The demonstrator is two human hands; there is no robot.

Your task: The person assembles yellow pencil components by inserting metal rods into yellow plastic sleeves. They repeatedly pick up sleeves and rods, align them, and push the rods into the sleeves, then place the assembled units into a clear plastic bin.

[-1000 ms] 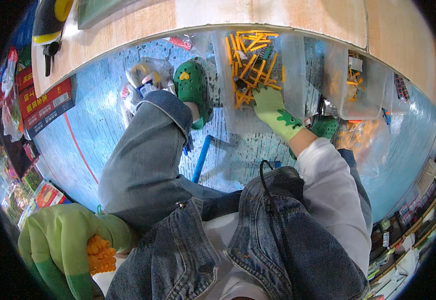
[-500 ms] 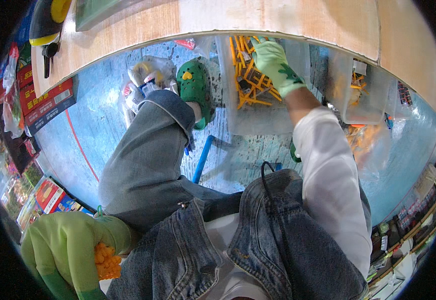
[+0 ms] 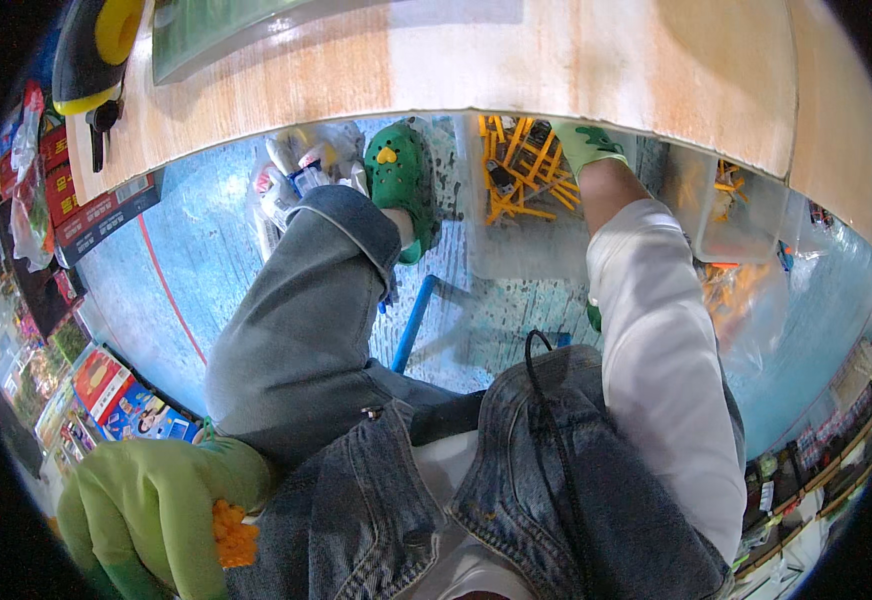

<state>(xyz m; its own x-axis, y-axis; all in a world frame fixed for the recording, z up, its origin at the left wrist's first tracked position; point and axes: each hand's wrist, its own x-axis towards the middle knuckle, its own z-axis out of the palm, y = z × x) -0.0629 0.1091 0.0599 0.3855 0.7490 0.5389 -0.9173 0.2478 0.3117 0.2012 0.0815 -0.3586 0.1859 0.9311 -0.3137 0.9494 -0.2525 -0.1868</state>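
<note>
My left hand (image 3: 151,505), in a light green glove with darker tips, is at the lower left by my hip. Its fingers bend round a clump of orange pieces (image 3: 234,533); only the bumpy end of the clump shows. My right hand (image 3: 588,146), gloved in green, reaches into a clear plastic bin (image 3: 526,262) under the table edge. The table hides its fingers, so what they hold or touch cannot be seen. Yellow-orange plastic sticks (image 3: 533,180) lie loose in the bin beside that hand, with a small dark piece among them.
A wooden table (image 3: 516,70) crosses the top, with a green translucent tray (image 3: 226,35) on it. Right of the bin stands another clear container (image 3: 746,225) with orange sticks. A plastic bag (image 3: 746,300) lies near it. My green clog (image 3: 398,185) and a blue bar (image 3: 414,325) are on the floor side.
My right hand has gone farther under the table edge, so its fingers are now hidden. The view has shifted, showing more tabletop. My left hand keeps its grip by my hip.
</note>
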